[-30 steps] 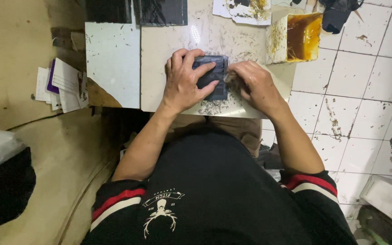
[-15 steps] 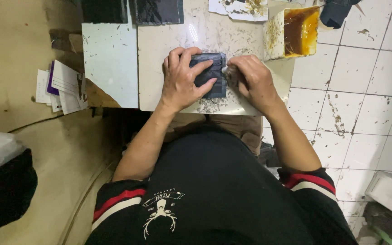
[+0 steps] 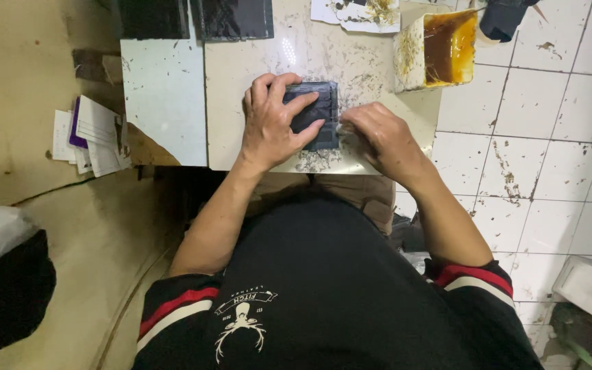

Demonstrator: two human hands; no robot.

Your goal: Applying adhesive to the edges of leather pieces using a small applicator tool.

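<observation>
Left hand (image 3: 272, 123) flat, fingers spread, pressing dark leather piece (image 3: 316, 113) on tile slab (image 3: 255, 75). Right hand (image 3: 378, 133) at piece's right edge, fingers together; grip unclear. Glue tub (image 3: 436, 48) right of piece.

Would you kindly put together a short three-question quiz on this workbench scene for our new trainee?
1. True or false: the left hand lies flat on the dark rectangular piece.
2. Which side of that piece does the right hand touch: A) its far edge, B) its right edge, C) none?
3. Fill in: the open carton at the slab's far right holds a thick ____-coloured liquid.

Key:
1. True; its fingers spread over the piece.
2. B.
3. Amber.
</observation>
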